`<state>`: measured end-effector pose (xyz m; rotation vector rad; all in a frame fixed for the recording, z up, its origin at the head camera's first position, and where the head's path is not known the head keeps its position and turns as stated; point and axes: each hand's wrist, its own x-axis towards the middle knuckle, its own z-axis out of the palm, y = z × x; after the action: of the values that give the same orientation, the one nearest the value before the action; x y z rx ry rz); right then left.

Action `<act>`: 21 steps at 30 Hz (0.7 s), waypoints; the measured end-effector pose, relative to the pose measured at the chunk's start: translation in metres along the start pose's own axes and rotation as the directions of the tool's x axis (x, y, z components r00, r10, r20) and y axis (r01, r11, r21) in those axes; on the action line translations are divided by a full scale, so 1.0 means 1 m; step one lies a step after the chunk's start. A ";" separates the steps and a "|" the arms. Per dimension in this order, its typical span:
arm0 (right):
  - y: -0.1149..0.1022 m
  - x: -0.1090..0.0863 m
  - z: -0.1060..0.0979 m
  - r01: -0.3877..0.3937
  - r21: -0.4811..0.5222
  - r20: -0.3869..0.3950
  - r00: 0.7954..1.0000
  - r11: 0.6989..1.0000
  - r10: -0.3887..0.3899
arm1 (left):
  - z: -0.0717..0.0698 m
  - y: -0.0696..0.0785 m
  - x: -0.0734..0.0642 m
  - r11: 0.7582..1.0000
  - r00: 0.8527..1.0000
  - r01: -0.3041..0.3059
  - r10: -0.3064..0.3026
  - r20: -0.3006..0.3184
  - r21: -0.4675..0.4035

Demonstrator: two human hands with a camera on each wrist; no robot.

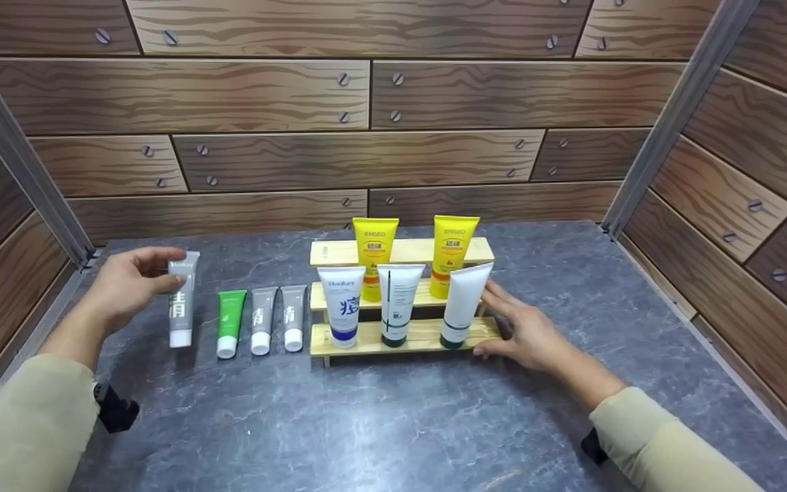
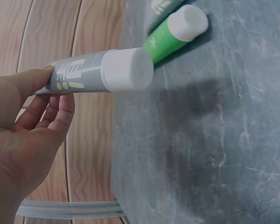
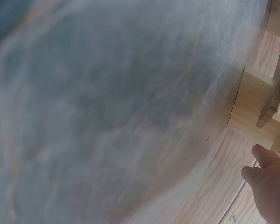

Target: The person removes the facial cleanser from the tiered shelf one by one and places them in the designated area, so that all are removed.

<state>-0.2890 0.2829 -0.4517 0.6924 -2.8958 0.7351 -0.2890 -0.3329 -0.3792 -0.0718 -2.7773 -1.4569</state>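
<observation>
My left hand [image 1: 123, 283] pinches a grey squeeze tube [image 1: 180, 304] near its flat end, the white cap pointing down. The left wrist view shows this tube [image 2: 81, 72] raised off the table, thumb on one side and fingers beneath. Just right of it lie a green tube [image 1: 231, 318] and two smaller grey tubes [image 1: 264, 318]. A stepped wooden rack [image 1: 400, 336] holds two yellow tubes [image 1: 451, 253] behind and three white tubes [image 1: 400, 304] in front. At the rack's right end, my right hand [image 1: 527, 331] grips its side, thumb at the front shelf.
The dark marbled table [image 1: 380, 424] reaches back to a wood-patterned wall [image 1: 270, 160]. Metal posts [image 1: 680, 116] stand at both rear corners. Small black devices [image 1: 117, 408] sit at the wrists. In the right wrist view, the rack's wooden end [image 3: 252, 100] shows beside the fingers.
</observation>
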 end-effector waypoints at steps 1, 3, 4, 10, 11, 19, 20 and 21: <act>0.000 0.000 0.000 -0.003 0.000 0.001 1.000 1.000 0.003 | 0.000 -0.002 0.000 1.000 1.000 0.002 -0.002 0.005 0.000; 0.000 0.000 0.000 -0.007 0.003 0.003 1.000 1.000 0.007 | 0.001 -0.006 -0.001 1.000 1.000 0.007 -0.007 0.013 0.001; 0.000 0.000 0.000 -0.007 0.004 0.004 1.000 1.000 0.007 | 0.002 -0.008 -0.001 1.000 1.000 0.010 -0.010 0.017 0.002; -0.001 -0.001 -0.001 -0.001 0.010 -0.001 1.000 1.000 0.001 | 0.006 -0.014 -0.002 1.000 0.999 0.016 -0.016 0.031 0.003; 0.000 -0.001 -0.001 -0.002 0.012 -0.002 1.000 1.000 0.002 | 0.007 -0.015 -0.002 1.000 0.999 0.015 -0.015 0.030 0.002; 0.001 -0.001 0.000 0.039 0.014 -0.019 0.999 0.999 -0.038 | 0.013 -0.024 -0.001 1.000 1.000 0.009 -0.009 0.030 -0.023; 0.001 -0.001 0.001 0.044 0.015 -0.023 0.999 0.999 -0.044 | 0.014 -0.026 -0.001 1.000 1.000 0.008 -0.007 0.030 -0.022; 0.001 -0.001 0.001 0.045 0.014 -0.025 0.999 0.999 -0.044 | 0.015 -0.027 -0.001 1.000 1.000 0.009 -0.008 0.030 -0.018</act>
<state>-0.2888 0.2836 -0.4529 0.7416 -2.8458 0.7544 -0.2894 -0.3356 -0.4101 -0.0824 -2.7913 -1.4961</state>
